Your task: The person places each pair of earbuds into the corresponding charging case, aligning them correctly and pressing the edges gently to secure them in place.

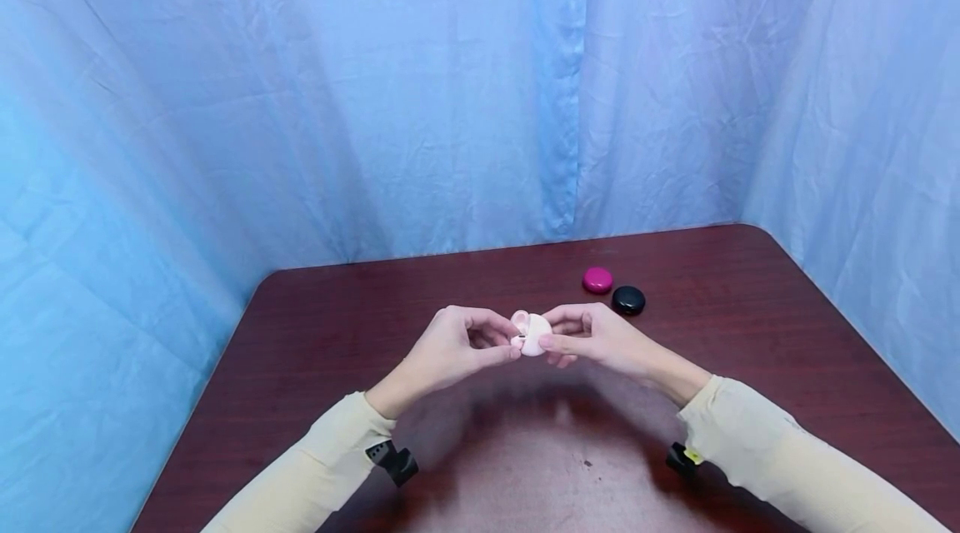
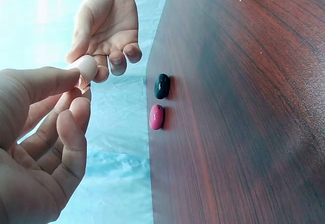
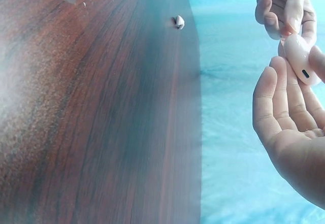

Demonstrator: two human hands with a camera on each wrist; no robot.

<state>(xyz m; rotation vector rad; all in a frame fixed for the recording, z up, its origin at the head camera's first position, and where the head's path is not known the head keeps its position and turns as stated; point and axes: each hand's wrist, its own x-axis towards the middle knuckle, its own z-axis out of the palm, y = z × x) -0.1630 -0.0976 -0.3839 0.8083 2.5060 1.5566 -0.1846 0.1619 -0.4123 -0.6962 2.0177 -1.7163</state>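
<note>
A pale pink earbud case (image 1: 536, 335) with its lid flipped up is held above the table between both hands. My right hand (image 1: 600, 341) grips the case body between thumb and fingers; in the right wrist view the case's dark charging slot (image 3: 305, 74) faces this hand. From the other side, my left hand (image 1: 457, 341) reaches to the open side with thumb and forefinger. These pinch a small pale earbud (image 1: 517, 341) with a dark spot, mostly covered by the fingertips. The left hand's other fingers are loosely curled.
A glossy magenta round case (image 1: 597, 280) and a black one (image 1: 628, 300) lie close together on the dark red wooden table (image 1: 337, 308), beyond the right hand. One small pale and dark object (image 3: 179, 22) lies near the table edge. Blue curtains (image 1: 450, 100) surround the table.
</note>
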